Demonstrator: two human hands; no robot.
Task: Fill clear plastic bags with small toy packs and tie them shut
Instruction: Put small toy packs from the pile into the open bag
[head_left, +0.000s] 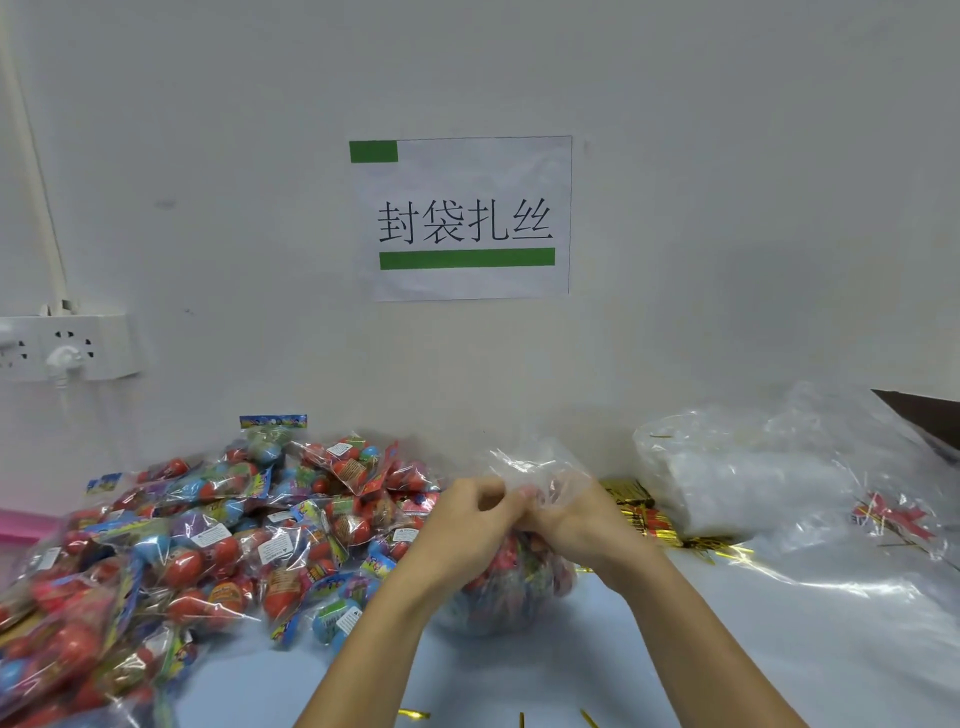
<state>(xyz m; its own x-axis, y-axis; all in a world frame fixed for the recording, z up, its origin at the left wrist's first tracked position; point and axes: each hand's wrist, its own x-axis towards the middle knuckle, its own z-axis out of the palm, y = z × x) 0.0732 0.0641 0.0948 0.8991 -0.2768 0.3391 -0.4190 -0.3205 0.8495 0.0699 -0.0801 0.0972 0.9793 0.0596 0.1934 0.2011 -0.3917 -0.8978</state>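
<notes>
A clear plastic bag (511, 582) stuffed with red and blue toy packs stands on the table in the centre. Its gathered neck (540, 470) rises between my hands. My left hand (467, 512) pinches the neck from the left with curled fingers. My right hand (571, 512) grips the same neck from the right, partly wrapped in the plastic. A big heap of loose toy packs (208, 540) lies to the left. Whether a tie is on the neck is hidden by my fingers.
Gold twist ties (644, 512) lie in a bundle behind my right hand, with a few loose ones (415, 713) at the near edge. A stack of empty clear bags (753, 483) sits at the right. A wall socket (67, 345) and a paper sign (467, 218) are on the wall.
</notes>
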